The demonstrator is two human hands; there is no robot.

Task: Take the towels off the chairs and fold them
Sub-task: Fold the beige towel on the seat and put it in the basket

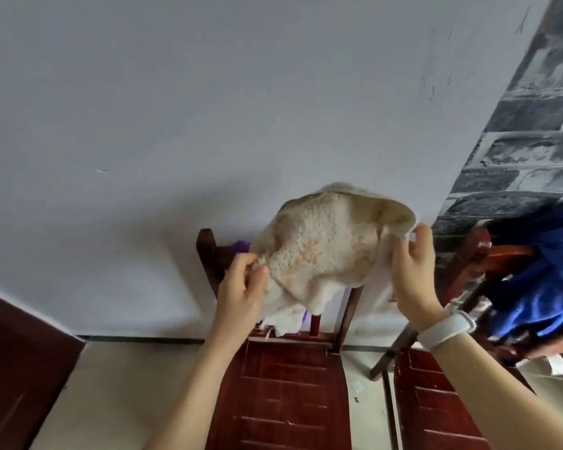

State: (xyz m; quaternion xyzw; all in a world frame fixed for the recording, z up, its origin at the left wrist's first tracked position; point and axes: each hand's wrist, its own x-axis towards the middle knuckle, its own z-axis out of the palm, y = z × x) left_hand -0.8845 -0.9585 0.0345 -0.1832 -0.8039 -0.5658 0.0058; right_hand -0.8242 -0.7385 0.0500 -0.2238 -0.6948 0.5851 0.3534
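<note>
cream towel (322,248) fluffy, bunched | L hand (241,287) + R hand (410,264) fingers pinching edges

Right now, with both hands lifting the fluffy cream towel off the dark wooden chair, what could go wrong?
1. The fluffy cream towel is pinched only at its edges by the left hand and right hand, so an edge might slip free.
2. Its hanging lower part could snag on the dark wooden chair back.
3. A small purple item sits behind the towel on the chair back and might be pulled off with it.
</note>
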